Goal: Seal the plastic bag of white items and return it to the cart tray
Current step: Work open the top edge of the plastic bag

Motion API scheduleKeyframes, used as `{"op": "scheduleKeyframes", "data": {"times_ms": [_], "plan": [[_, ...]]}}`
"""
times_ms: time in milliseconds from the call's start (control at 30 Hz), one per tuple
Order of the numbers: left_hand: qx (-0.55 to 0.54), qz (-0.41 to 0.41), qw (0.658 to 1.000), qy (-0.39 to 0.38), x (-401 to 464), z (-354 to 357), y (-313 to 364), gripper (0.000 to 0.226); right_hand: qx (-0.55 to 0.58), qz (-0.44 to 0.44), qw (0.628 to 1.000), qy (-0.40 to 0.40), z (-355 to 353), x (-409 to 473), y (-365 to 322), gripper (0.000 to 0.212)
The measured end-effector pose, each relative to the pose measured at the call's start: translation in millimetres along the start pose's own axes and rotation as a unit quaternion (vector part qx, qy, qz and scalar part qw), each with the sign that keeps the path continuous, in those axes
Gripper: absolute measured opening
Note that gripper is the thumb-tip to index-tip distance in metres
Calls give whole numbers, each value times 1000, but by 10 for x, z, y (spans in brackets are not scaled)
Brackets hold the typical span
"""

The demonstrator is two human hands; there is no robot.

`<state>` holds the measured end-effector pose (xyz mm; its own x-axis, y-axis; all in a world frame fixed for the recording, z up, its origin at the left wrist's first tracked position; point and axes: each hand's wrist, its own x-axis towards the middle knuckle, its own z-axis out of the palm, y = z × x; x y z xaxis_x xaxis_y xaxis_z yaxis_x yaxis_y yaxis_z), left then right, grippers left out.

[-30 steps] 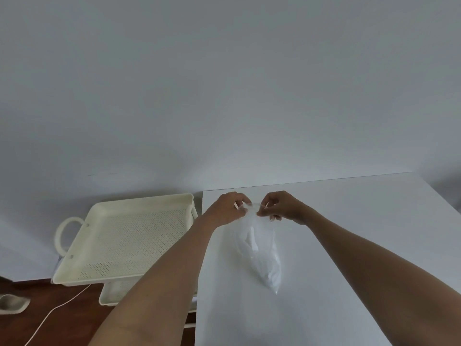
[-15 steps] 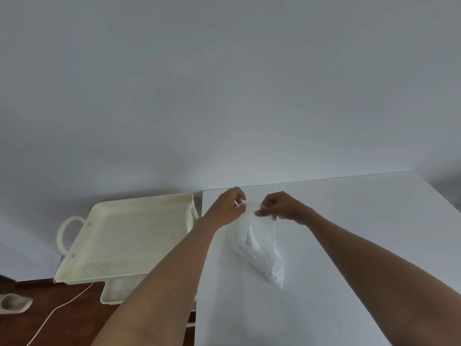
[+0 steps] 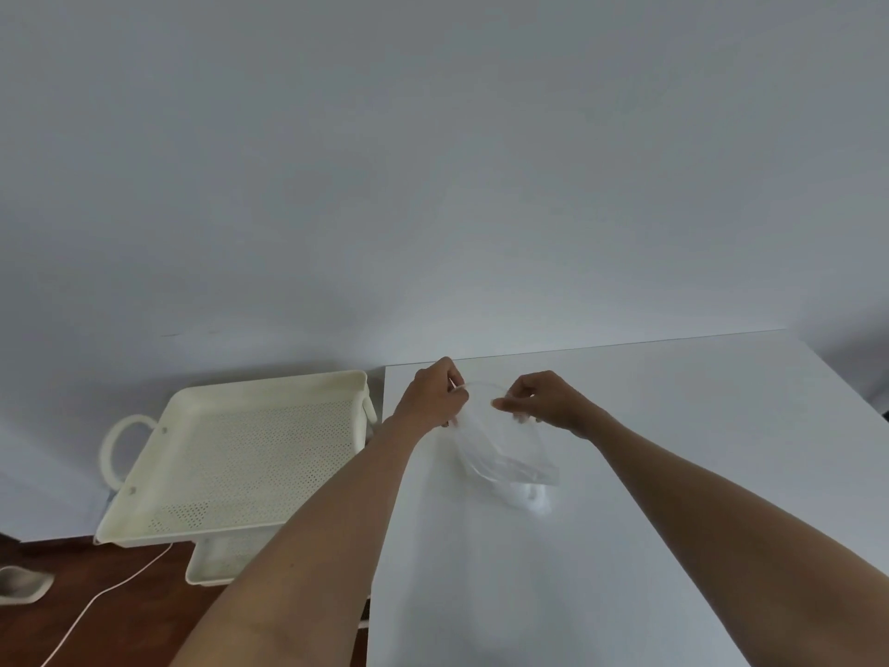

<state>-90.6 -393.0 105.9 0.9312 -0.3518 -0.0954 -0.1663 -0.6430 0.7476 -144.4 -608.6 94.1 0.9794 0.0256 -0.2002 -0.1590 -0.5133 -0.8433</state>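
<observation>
A clear plastic bag (image 3: 505, 462) with white items in its lower end lies on the white table (image 3: 673, 474), near the back left corner. My left hand (image 3: 435, 397) pinches the left end of the bag's top edge. My right hand (image 3: 546, 402) pinches the right end of that edge. The top edge arcs between the two hands. The cream cart tray (image 3: 240, 454), perforated and with nothing in it, stands just left of the table.
A loop handle (image 3: 113, 450) sticks out from the tray's left side, and a lower cart tray (image 3: 216, 565) shows beneath it. A white cable (image 3: 110, 594) runs over the dark wood floor. A grey slipper (image 3: 19, 582) lies at the far left. A plain wall stands behind.
My hands have moved apart along the bag's top edge, stretching it into an arc. The bag's body has shifted right and settled lower on the table.
</observation>
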Motion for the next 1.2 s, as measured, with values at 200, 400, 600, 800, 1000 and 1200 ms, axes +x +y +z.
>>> {"op": "scheduleKeyframes", "data": {"times_ms": [200, 400, 600, 800, 1000, 1200], "plan": [[10, 63, 995, -71, 30, -31, -10, 21, 36, -15, 998, 45, 15, 42, 70, 32], [43, 49, 998, -18, 66, 15, 12, 12, 17, 1, 1000, -20, 22, 4, -3, 35], [60, 63, 996, -7, 81, 13, -81, 9, 77, 67, 993, -67, -92, -40, 83, 29], [45, 91, 993, -51, 87, 81, 110, 16, 77, 28, 997, -10, -48, -11, 54, 20], [85, 88, 992, -29, 105, 140, 165, 10, 29, 4, 999, 33, -32, -5, 61, 28], [113, 70, 991, 1, 93, 131, 62, 6, 99, 96, 986, -90, -151, -48, 153, 37]]}}
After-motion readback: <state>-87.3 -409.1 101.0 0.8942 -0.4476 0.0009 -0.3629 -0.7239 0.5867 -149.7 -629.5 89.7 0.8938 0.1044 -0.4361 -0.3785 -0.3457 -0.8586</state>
